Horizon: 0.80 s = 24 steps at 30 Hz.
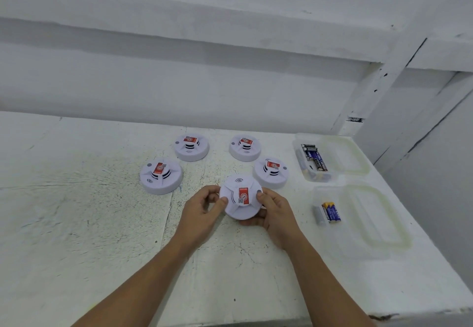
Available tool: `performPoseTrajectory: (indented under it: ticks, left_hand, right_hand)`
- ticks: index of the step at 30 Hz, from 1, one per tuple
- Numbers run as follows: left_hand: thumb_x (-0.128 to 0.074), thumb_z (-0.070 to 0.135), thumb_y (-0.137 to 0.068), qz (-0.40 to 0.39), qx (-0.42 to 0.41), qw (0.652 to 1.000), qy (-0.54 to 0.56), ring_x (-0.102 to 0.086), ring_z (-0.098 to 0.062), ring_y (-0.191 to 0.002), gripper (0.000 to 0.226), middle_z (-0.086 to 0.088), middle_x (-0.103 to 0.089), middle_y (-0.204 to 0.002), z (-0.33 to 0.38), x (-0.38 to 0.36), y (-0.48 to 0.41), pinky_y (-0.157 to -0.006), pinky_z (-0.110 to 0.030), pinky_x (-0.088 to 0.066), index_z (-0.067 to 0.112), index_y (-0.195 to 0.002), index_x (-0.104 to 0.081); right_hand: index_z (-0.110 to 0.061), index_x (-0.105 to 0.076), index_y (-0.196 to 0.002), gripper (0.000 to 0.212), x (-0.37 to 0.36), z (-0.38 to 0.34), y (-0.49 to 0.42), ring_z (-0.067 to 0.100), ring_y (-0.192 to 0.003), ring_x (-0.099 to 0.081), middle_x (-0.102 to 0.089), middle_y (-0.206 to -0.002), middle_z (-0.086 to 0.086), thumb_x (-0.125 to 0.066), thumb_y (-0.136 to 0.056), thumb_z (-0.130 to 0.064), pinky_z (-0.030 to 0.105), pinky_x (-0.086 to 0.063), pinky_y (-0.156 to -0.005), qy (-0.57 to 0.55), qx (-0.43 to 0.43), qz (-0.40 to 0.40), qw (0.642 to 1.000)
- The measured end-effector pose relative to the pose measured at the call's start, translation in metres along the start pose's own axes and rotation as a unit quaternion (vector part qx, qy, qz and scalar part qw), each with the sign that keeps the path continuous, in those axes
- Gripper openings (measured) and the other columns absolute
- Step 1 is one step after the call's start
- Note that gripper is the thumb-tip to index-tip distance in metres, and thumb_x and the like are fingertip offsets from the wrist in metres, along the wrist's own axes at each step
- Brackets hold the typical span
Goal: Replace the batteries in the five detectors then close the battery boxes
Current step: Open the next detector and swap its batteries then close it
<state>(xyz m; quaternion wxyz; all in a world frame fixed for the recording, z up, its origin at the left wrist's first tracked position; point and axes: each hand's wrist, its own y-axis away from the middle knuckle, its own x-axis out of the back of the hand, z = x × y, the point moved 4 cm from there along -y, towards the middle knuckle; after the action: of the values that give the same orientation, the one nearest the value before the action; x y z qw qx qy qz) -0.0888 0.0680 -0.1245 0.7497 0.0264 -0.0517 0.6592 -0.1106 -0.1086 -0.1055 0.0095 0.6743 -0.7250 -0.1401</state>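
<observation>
Five round white detectors with red labels are on the white table. I hold the nearest detector [240, 197] lifted slightly, label side up, between both hands. My left hand [204, 209] grips its left edge and my right hand [273, 211] its right edge and underside. The other detectors lie flat: one at the left [161, 175], two at the back [192, 146] [245, 147], one at the right [270, 172]. A clear box [299, 165] at the right holds several dark batteries [313, 156]. A nearer clear box [317, 196] holds blue and yellow batteries [331, 212].
Each clear box has its lid [345, 157] [378, 216] lying to its right. The table's right edge [414, 219] runs close past the lids. A white wall rises behind the table, with a white post [384, 81] at the back right.
</observation>
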Motion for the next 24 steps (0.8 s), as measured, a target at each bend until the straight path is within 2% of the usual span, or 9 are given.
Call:
performPoseTrajectory:
  ticks: [4,8,12,24]
  left_hand:
    - [-0.061,0.046,-0.078,-0.003,-0.013,1.0,-0.021,-0.064,-0.018,-0.092,0.029,-0.001,-0.069,-0.094,0.0037,-0.0009,0.0014,-0.085,-0.046,-0.053,0.029,-0.101,-0.065]
    - [-0.061,0.039,-0.081,-0.003,-0.015,1.0,-0.027,-0.064,-0.015,-0.089,0.023,0.002,-0.069,-0.092,0.0046,-0.0011,0.0024,-0.083,-0.043,-0.054,0.029,-0.101,-0.065]
    - [-0.062,0.039,-0.08,0.003,-0.014,0.999,-0.035,-0.063,-0.013,-0.085,0.023,0.005,-0.067,-0.088,0.0038,-0.0015,0.0029,-0.08,-0.041,-0.054,0.029,-0.101,-0.065]
    - [-0.061,0.043,-0.078,0.003,-0.017,0.999,-0.038,-0.063,-0.019,-0.087,0.027,0.002,-0.068,-0.091,0.0019,-0.0018,0.0032,-0.08,-0.042,-0.053,0.03,-0.102,-0.064]
  right_hand:
    - [-0.013,-0.068,-0.107,0.026,0.002,0.0028,0.0001,0.04,-0.089,-0.069,-0.071,-0.104,0.018,-0.043,-0.1,-0.016,0.046,-0.059,-0.069,-0.006,0.001,0.006,1.0]
    - [-0.013,-0.068,-0.107,0.026,0.0024,0.0035,0.0008,0.038,-0.089,-0.069,-0.072,-0.103,0.016,-0.043,-0.1,-0.016,0.048,-0.059,-0.071,-0.007,0.002,0.002,1.0]
    - [-0.013,-0.067,-0.107,0.026,0.0037,0.0045,0.0013,0.039,-0.09,-0.069,-0.072,-0.104,0.016,-0.042,-0.1,-0.015,0.051,-0.058,-0.072,-0.006,0.002,0.006,1.0]
    - [-0.015,-0.068,-0.106,0.027,0.0043,0.005,0.0025,0.039,-0.089,-0.069,-0.072,-0.104,0.016,-0.042,-0.1,-0.013,0.051,-0.058,-0.072,-0.001,0.006,0.008,1.0]
